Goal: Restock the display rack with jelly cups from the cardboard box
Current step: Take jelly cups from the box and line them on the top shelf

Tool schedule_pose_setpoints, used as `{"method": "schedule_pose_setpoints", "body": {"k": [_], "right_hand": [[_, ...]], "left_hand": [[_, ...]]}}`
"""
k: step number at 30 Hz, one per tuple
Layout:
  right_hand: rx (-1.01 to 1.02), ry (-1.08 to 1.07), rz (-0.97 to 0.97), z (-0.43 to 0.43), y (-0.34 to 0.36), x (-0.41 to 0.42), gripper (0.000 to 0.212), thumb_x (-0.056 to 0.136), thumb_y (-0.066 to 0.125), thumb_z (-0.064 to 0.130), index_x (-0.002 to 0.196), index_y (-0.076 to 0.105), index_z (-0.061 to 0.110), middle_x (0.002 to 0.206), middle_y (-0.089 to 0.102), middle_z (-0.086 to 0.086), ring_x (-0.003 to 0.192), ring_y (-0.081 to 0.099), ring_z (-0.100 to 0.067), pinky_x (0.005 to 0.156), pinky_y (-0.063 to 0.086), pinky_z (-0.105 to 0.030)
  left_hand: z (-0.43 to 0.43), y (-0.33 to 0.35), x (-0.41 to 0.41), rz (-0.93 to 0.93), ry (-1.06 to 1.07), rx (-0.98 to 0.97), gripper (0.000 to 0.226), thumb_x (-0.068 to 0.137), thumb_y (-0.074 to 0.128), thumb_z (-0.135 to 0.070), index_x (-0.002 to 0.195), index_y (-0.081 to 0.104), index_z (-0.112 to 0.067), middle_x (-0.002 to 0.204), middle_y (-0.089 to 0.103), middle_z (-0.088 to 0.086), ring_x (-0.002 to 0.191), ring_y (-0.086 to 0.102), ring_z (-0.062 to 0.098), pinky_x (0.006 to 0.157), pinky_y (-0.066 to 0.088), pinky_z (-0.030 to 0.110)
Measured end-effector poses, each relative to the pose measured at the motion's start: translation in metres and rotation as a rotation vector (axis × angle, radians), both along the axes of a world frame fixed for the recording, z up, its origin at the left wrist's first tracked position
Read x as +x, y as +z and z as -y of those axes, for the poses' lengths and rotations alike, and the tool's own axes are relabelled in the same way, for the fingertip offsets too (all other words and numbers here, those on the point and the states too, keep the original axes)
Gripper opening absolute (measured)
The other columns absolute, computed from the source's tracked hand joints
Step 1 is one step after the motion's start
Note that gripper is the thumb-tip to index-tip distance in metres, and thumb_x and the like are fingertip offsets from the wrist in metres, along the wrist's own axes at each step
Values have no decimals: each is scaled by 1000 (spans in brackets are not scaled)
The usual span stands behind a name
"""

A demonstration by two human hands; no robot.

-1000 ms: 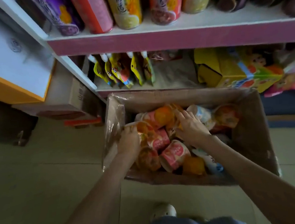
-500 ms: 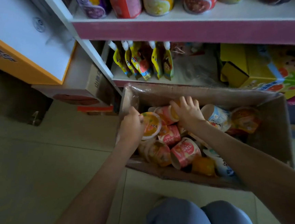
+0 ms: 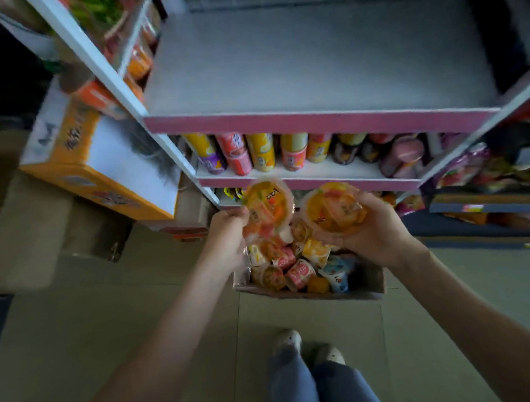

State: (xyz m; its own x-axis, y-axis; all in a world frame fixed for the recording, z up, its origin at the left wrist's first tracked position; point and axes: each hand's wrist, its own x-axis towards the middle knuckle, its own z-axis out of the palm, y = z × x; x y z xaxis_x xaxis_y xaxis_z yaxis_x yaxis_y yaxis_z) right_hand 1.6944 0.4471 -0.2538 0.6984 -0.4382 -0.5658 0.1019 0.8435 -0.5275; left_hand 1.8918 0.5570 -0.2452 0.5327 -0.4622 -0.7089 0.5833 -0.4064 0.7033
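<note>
My left hand (image 3: 229, 232) grips an orange jelly cup (image 3: 268, 202) by its side, lifted above the cardboard box (image 3: 366, 289). In my right hand (image 3: 367, 233) sits a second orange jelly cup (image 3: 333, 207), cradled from below with its clear lid facing up. Both cups hang in front of the display rack's lower shelves. The box stands on the floor below my hands, with several pink, yellow and blue jelly cups (image 3: 298, 270) lying in it. The rack's top shelf (image 3: 309, 65) is a bare grey board with a pink front edge.
Tall drink cups (image 3: 263, 156) line the shelf under the grey board. An orange and white carton (image 3: 93, 161) is stacked on brown boxes at the left. Another rack with snack packs (image 3: 479, 175) stands at the right. My shoes (image 3: 305, 348) are on the tiled floor behind the box.
Both hands have come up out of the box, each with an orange jelly cup. My view has risen, and the rack's bare top shelf has come into sight.
</note>
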Motion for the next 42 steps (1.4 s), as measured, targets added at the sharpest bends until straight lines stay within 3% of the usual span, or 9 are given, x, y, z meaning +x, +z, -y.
{"method": "schedule_pose_setpoints", "body": {"k": [3, 9, 15, 19, 23, 27, 32, 37, 42], "right_hand": [[-55, 46, 78, -6, 84, -13, 81, 58, 83, 52, 123, 60, 9, 129, 58, -18, 119, 55, -36, 96, 45, -57], [-335, 137, 5, -14, 225, -21, 99, 54, 87, 34, 139, 40, 11, 134, 53, -20, 109, 63, -32, 74, 55, -41], [-591, 159, -1, -3, 308, -9, 84, 54, 84, 53, 124, 57, 15, 119, 63, -17, 110, 61, -33, 86, 49, -44], [-705, 70, 17, 15, 338, 18, 70, 56, 84, 51, 115, 63, 18, 111, 69, -3, 105, 65, -17, 84, 53, -27], [-703, -105, -99, 45, 358, 65, 59, 73, 71, 41, 121, 59, 10, 117, 67, -10, 105, 64, -21, 99, 45, -33], [-665, -163, -131, 85, 366, 112, 26, 89, 60, 28, 101, 61, 5, 85, 70, -5, 70, 65, -12, 69, 51, -22], [-588, -144, -171, 123, 355, 155, 18, 87, 60, 7, 98, 60, -7, 107, 66, -20, 99, 65, -26, 85, 56, -34], [-843, -89, -353, 145, 344, 196, 29, 77, 68, -6, 99, 50, -3, 103, 61, -20, 96, 61, -31, 85, 52, -44], [-991, -71, -463, 168, 329, 220, 50, 76, 76, 10, 112, 42, 9, 109, 53, -8, 97, 57, -21, 81, 50, -37]], "left_hand": [[0, 79, -11, -53, -37, -69, 15, 99, 42, -1, 88, 50, -8, 112, 57, 15, 99, 59, 26, 82, 50, 43], [1, 204, -25, -12, -161, -205, 18, 98, 37, 6, 93, 51, -4, 114, 54, 18, 107, 55, 32, 78, 49, 43], [6, 283, -1, 27, -378, -489, 9, 100, 41, -9, 94, 47, -7, 93, 65, 12, 70, 72, 18, 58, 59, 30], [19, 314, 21, 71, -350, -597, 6, 96, 46, -12, 97, 51, -10, 92, 68, 8, 73, 72, 13, 58, 59, 27], [47, 352, 61, 80, -264, -717, 8, 97, 47, -10, 103, 50, -6, 98, 67, 9, 74, 72, 14, 56, 58, 27], [75, 386, 112, 81, -192, -844, 25, 96, 50, -10, 121, 53, -11, 107, 68, 6, 93, 68, 19, 61, 59, 30], [98, 403, 154, 49, -118, -836, 17, 94, 54, -10, 110, 54, -7, 113, 66, 12, 107, 64, 26, 79, 58, 40], [119, 401, 174, 25, -42, -818, 8, 93, 55, -8, 101, 56, -9, 101, 67, 8, 97, 65, 22, 81, 57, 41], [135, 394, 177, 53, -47, -791, 11, 93, 56, -8, 104, 57, -10, 99, 68, 7, 89, 68, 17, 77, 59, 38]]}}
